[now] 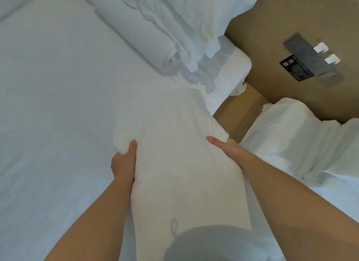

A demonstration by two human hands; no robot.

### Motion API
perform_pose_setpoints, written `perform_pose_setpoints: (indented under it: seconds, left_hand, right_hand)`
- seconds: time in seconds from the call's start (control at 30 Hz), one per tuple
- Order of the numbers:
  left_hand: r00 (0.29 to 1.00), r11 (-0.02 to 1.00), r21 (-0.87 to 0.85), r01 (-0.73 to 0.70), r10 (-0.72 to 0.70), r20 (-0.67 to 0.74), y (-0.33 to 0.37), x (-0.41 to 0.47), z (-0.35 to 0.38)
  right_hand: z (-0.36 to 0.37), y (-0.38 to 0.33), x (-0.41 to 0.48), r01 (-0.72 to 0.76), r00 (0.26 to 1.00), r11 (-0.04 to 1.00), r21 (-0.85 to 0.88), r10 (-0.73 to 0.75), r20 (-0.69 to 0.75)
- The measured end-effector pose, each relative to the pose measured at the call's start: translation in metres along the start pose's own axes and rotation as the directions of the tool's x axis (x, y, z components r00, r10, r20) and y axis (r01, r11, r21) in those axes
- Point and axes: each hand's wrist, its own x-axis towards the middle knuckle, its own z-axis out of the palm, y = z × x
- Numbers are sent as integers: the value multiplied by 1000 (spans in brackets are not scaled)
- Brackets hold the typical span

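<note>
A long white pillow (174,144) is held lengthwise in front of me, above a white bed sheet (58,105). My left hand (124,161) grips the pillow's left edge, thumb on top and fingers hidden underneath. My right hand (223,146) grips the right edge the same way, only the thumb and wrist showing. The pillow's far end points toward the head of the bed.
A folded white duvet (155,27) lies across the top of the bed. A brown headboard wall (272,27) carries a grey switch panel (312,60). A second bed with rumpled white bedding (303,140) stands at right, past a narrow brown gap (235,114).
</note>
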Motion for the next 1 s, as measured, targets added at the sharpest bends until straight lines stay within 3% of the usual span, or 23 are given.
perform_pose_setpoints:
  seconds: [0.1,0.2,0.33,0.47,0.53,0.8,1.0]
  left_hand:
    - [990,994,73,-77,67,125,26,-51,18]
    - [942,960,143,-243,198,270,73,-97,60]
    - [807,835,190,-517,401,434,125,-169,133]
    - [669,747,143,-649,471,575,145,-253,222]
    - [584,691,121,-713,489,648,147,-296,264]
    - [226,445,-12,-896,477,850,124,-455,434]
    - [61,368,-71,-927,335,940,102,-558,561]
  right_hand:
    - [-43,22,-58,-32,994,997,76,40,-106]
    - [-95,48,-100,-8,975,982,187,49,-215]
    - [-158,84,-146,93,915,926,366,65,-397]
    - [-227,123,-187,226,836,839,496,95,-541]
    - [-260,149,-201,308,794,788,533,96,-601]
    - [-363,240,-249,525,601,509,682,346,-721]
    - [-432,286,-264,621,481,346,703,541,-690]
